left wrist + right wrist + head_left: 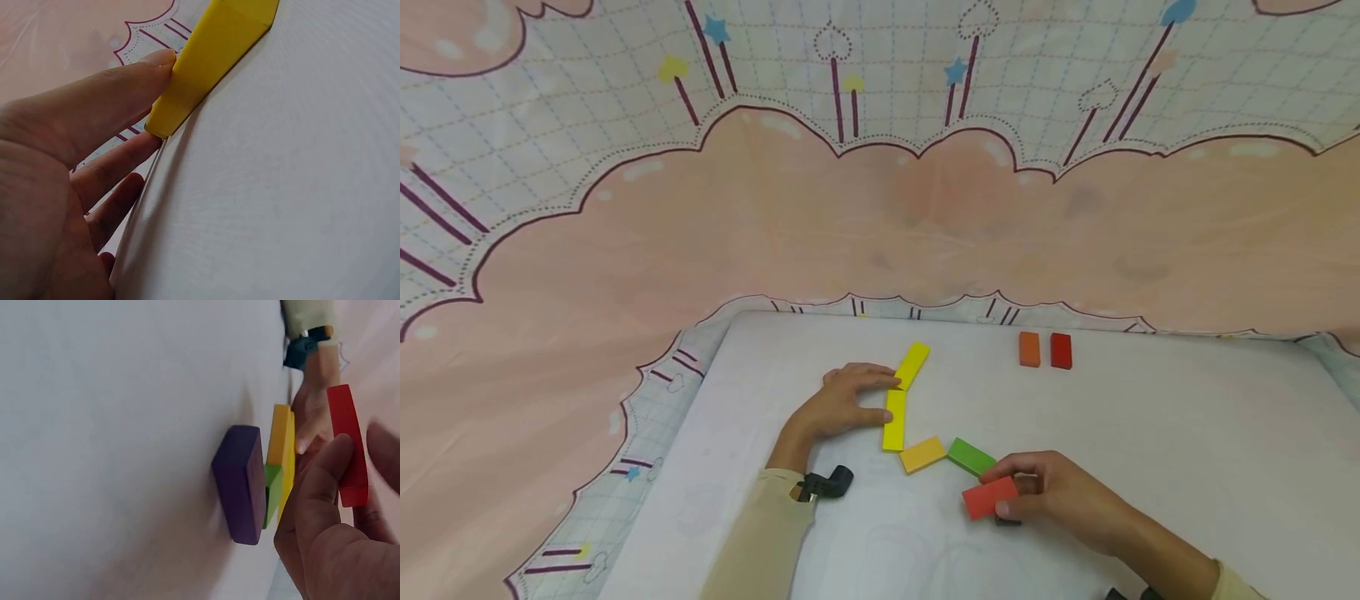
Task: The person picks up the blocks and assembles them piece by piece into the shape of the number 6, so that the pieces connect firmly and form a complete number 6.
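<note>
My right hand (1060, 504) pinches a red block (988, 498) between thumb and fingers, raised off the table. Below it lies a purple block (240, 484), mostly hidden by the hand in the head view. My left hand (842, 402) rests beside two yellow blocks laid end to end: its thumb touches the near yellow block (894, 429), and its fingertips reach the far yellow block (914, 363). From there the chain bends through an orange-yellow block (922, 455) to a green block (970, 457), close to the right fingertips.
An orange block (1029, 349) and a dark red block (1061, 351) lie side by side at the back of the white table (1195, 433). A patterned cloth (850, 217) hangs behind the table and along its left side.
</note>
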Motion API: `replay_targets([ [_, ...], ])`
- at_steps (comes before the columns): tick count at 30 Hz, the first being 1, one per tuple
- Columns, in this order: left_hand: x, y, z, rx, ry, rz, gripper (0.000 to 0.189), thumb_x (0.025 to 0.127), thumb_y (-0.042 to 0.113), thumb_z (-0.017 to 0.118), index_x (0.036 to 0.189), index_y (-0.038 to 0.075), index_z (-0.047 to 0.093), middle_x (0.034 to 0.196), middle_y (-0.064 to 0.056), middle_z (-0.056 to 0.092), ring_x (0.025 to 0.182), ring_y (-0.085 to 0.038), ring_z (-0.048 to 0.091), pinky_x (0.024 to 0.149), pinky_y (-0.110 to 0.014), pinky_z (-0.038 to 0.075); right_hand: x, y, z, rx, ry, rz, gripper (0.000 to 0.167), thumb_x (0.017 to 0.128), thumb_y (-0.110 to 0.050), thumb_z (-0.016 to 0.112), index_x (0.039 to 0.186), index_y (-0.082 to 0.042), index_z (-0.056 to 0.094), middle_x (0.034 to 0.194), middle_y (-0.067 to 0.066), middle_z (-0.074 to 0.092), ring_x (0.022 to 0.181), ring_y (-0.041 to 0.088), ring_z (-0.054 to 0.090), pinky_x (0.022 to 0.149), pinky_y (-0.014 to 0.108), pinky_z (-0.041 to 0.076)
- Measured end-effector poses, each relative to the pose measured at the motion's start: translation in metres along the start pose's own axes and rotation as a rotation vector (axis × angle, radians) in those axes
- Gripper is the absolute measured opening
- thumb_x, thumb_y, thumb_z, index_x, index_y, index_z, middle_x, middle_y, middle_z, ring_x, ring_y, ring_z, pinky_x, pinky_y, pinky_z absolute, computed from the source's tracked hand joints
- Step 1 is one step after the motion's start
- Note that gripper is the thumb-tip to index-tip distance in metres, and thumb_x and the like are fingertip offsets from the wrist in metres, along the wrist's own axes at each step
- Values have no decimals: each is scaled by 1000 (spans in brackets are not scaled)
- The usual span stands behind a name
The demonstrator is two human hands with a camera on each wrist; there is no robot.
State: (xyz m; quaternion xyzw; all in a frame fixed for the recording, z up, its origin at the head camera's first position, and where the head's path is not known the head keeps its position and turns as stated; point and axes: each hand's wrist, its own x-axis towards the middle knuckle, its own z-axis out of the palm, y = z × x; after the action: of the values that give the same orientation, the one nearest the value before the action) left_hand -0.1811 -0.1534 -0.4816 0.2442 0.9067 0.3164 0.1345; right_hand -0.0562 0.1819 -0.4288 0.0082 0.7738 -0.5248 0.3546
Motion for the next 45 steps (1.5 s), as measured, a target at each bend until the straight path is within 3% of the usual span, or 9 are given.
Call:
replay_targets([
  [4, 1, 0, 0, 8, 2, 2, 51, 89, 39, 76, 138, 29, 65, 151, 6, 54, 147, -21, 40, 121, -61, 15, -5, 5, 1, -39, -22, -69, 41, 82, -16, 85, 121, -14, 72, 127, 3, 67, 119, 25, 59, 92, 36, 58],
  [9, 0, 0, -1, 4, -5, -5, 52, 89, 39, 76, 138, 28, 65, 152, 6, 54, 147, -22, 39, 121, -61, 15, -12, 9, 4, -118, -16, -144, 39, 81, -28, 87, 116, -22, 73, 123, 2, 67, 109, 22, 63, 85, 27, 57],
  [16, 0, -1, -1, 0, -5, 10, 53, 89, 39, 76, 139, 28, 64, 152, 5, 54, 148, -21, 39, 121, -61, 14, -18, 14, 7, -281, 64, -222, 40, 78, -35, 88, 111, -20, 71, 97, -4, 68, 86, 13, 61, 74, 21, 54],
  [21, 0, 0, -1, -6, 5, 14, 52, 89, 37, 77, 138, 28, 65, 151, 5, 55, 147, -22, 40, 120, -62, 15, -20, 19, 11, -416, 139, -277, 37, 77, -40, 88, 106, -23, 71, 87, -11, 65, 79, 5, 58, 68, 20, 52],
  [24, 0, 0, 0, 0, 6, 8, 51, 89, 37, 77, 138, 28, 65, 151, 5, 55, 147, -23, 40, 120, -63, 15, -20, 20, 15, -468, 179, -295, 35, 75, -44, 88, 102, -30, 72, 90, -14, 65, 82, 5, 56, 66, 20, 50],
  [29, 0, -1, 0, 4, 3, 9, 52, 89, 38, 76, 138, 28, 65, 152, 4, 55, 147, -23, 40, 120, -63, 15, -20, 23, 22, -565, 246, -321, 29, 72, -49, 90, 94, -42, 71, 100, -19, 59, 99, 9, 51, 78, 21, 53],
  [35, 0, -1, 0, -2, 1, 23, 51, 89, 38, 76, 138, 28, 65, 151, 5, 54, 147, -22, 40, 120, -63, 15, -19, 26, 28, -600, 248, -327, 30, 70, -41, 93, 92, -42, 73, 106, -12, 52, 109, 19, 43, 76, 19, 52],
  [41, 1, -1, 1, 6, -3, 18, 51, 89, 38, 76, 138, 28, 65, 151, 5, 55, 147, -22, 40, 119, -62, 17, -20, 30, 29, -669, 258, -407, 31, 70, -36, 93, 91, -43, 71, 111, -13, 50, 112, 19, 39, 79, 20, 51],
  [45, 1, 0, 1, 7, -1, 15, 51, 89, 38, 76, 138, 28, 65, 151, 5, 55, 146, -22, 41, 119, -62, 18, -20, 30, 30, -719, 259, -393, 33, 69, -36, 93, 90, -45, 70, 115, -14, 50, 115, 18, 39, 83, 23, 52],
])
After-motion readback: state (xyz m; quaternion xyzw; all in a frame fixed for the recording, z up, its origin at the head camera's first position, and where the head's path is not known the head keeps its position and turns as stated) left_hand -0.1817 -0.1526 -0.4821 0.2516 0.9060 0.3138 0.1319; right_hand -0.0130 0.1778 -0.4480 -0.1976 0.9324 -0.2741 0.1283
